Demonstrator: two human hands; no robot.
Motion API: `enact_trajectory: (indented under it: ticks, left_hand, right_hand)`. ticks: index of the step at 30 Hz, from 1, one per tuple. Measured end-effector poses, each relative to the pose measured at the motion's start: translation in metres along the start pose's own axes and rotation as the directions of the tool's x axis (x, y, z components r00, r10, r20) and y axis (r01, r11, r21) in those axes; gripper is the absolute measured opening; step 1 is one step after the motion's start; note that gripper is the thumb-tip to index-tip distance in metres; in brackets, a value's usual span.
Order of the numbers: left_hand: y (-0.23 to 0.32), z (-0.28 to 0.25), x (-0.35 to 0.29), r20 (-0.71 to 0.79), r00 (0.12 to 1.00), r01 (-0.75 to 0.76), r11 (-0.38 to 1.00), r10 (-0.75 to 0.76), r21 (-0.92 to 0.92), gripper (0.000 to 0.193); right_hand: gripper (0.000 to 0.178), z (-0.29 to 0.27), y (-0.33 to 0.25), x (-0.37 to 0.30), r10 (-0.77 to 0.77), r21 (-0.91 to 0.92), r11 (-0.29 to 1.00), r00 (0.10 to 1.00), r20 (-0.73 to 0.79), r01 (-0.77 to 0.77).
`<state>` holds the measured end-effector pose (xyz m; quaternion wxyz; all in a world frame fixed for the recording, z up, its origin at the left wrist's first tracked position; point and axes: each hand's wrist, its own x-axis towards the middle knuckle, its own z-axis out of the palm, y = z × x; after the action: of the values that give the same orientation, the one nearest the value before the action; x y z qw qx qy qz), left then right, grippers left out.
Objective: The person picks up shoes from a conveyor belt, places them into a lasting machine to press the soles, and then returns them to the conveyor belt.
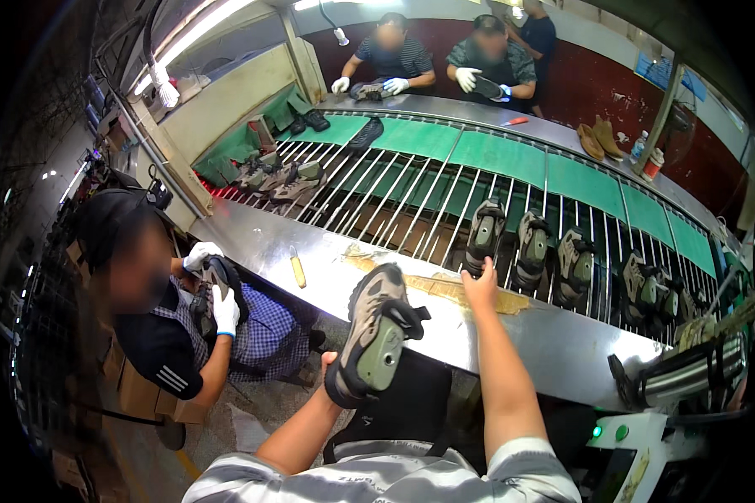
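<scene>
My left hand (331, 365) is closed around the lower end of a brown and black hiking shoe (365, 318), held tilted in front of me. A green shoe last (383, 356) with a round hole fills the shoe's opening. The shoe hides most of that hand's fingers. Stretched forward, my right hand (481, 292) has its fingers at the near end of a second hiking shoe (486, 228), which stands on the metal rods of the rack (432, 214). Its grip is partly hidden, but thumb and fingers close on the shoe. Similar shoes (533, 247) stand in a row to the right.
A metal ledge (260, 247) runs before the rack, bearing a yellow-handled tool (297, 268) and brown tape (470, 295). At left, a seated co-worker (155, 302) in white gloves holds a shoe. Others work across the green belt (495, 155). A machine (637, 444) stands lower right.
</scene>
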<state>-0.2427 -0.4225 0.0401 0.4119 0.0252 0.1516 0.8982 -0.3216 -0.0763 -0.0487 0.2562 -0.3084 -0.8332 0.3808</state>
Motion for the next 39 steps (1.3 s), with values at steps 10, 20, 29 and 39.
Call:
enact_trajectory:
  ticks: [10,20,29,39]
  left_hand:
    - [-0.176,0.102,0.042,0.705,0.465,0.811,0.577,-0.536,-0.096,0.095]
    - [-0.354,0.097,0.049,-0.004,0.573,0.329,0.226,-0.820,0.917,0.025]
    - [-0.298,-0.047,0.184,0.104,0.980,-0.101,-0.025,0.171,0.995,0.011]
    - [-0.300,-0.042,0.192,0.108,0.959,-0.086,-0.097,0.261,0.992,0.012]
  right_hand:
    - [0.081,-0.219,0.016,-0.238,-0.384,0.879,0.080,0.799,0.463,-0.471]
    - [0.069,-0.490,0.087,-0.370,0.305,0.914,0.062,0.864,-0.400,0.401]
    - [0.066,-0.774,0.165,-0.370,0.567,0.517,0.824,0.330,-0.755,-0.233]
    - [0.066,-0.862,0.315,-0.285,0.606,0.177,0.320,0.058,-0.793,-0.931]
